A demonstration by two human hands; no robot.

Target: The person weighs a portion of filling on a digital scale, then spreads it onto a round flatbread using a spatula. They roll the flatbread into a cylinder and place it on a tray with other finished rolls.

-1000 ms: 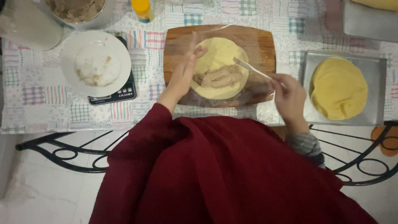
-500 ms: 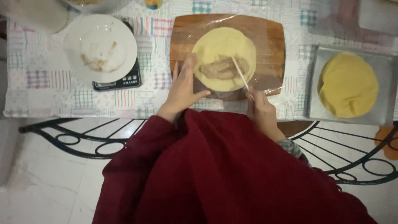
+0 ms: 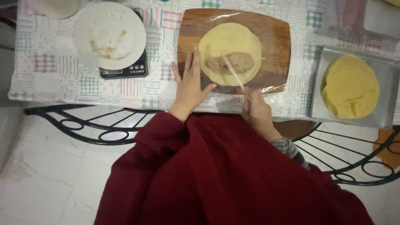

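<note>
A round yellow dough sheet (image 3: 230, 41) lies on clear plastic film over a wooden board (image 3: 275, 37). A strip of brown filling (image 3: 231, 62) runs across its middle. My left hand (image 3: 191, 85) rests flat on the board's left edge, fingers spread, beside the dough. My right hand (image 3: 255, 109) sits at the board's near edge and grips a thin pale stick (image 3: 233, 75) whose tip lies in the filling.
A white plate (image 3: 109, 34) with smears stands on a small dark scale (image 3: 123, 70) at the left. A metal tray (image 3: 387, 73) at the right holds a stack of yellow dough rounds (image 3: 350, 86). A patchwork cloth (image 3: 58, 66) covers the table with its black iron frame (image 3: 87, 125).
My right hand has drawn back toward the board's near edge, the stick now angled into the filling. My left hand slid from the dough onto the board's left side. The view shifted.
</note>
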